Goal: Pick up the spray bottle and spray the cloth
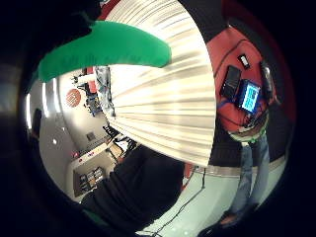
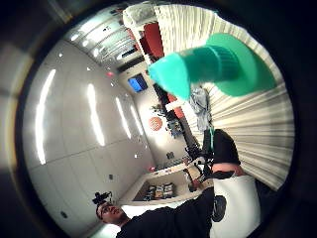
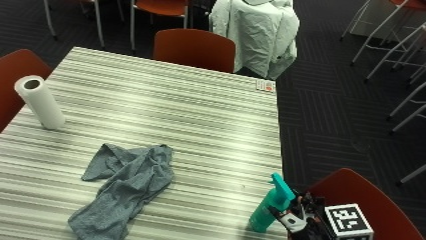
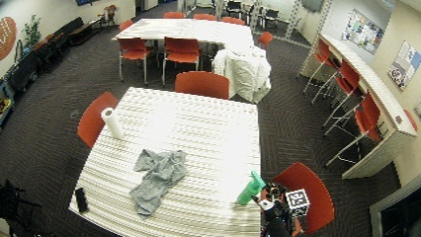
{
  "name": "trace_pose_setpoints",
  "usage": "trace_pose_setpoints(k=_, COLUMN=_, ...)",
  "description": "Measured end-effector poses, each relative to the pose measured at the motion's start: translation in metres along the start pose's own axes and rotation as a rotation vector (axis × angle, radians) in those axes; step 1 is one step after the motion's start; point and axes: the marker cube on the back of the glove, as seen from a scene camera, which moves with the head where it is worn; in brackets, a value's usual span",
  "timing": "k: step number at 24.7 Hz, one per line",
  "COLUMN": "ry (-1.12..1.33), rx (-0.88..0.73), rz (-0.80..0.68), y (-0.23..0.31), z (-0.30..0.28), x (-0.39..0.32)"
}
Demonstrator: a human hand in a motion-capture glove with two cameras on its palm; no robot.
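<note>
Green bottle plastic fills much of what my palm sees, so the spray bottle (image 3: 271, 207) is right up against my gloved right hand (image 3: 297, 216). From the outside view the bottle stands upright on the striped table (image 3: 200, 120), close to the near corner on my side, its nozzle head at the top and my hand pressed in beside its lower body. My fingers seem to be at the bottle's side, but whether they wrap round it or only touch it, I cannot tell from here.

Off towards the other side of the table lies the grey cloth (image 3: 126, 185), crumpled in a long loose heap, well apart from the bottle. Further back, near the far left edge, a roll of paper towel (image 3: 40, 101) stands upright. Small cards or a packet (image 3: 265, 86) sit at the far right corner. In the wide view a dark flat object (image 4: 81, 199) rests at the table's near left edge.

Orange chairs ring the table: one (image 3: 194, 50) at the far end, with a pale jacket (image 3: 256, 35) draped over a seat behind it, and another chair (image 3: 363, 200) right beside my hand.
</note>
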Motion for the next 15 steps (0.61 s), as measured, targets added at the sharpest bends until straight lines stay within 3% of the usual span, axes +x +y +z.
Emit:
trace_pose_setpoints(k=3, ry=0.129, rx=-0.004, rz=-0.035, y=-0.005, z=-0.008, x=-0.006)
trace_pose_setpoints(k=15, ry=0.186, rx=0.004, rz=-0.073, y=-0.035, z=-0.002, x=-0.016)
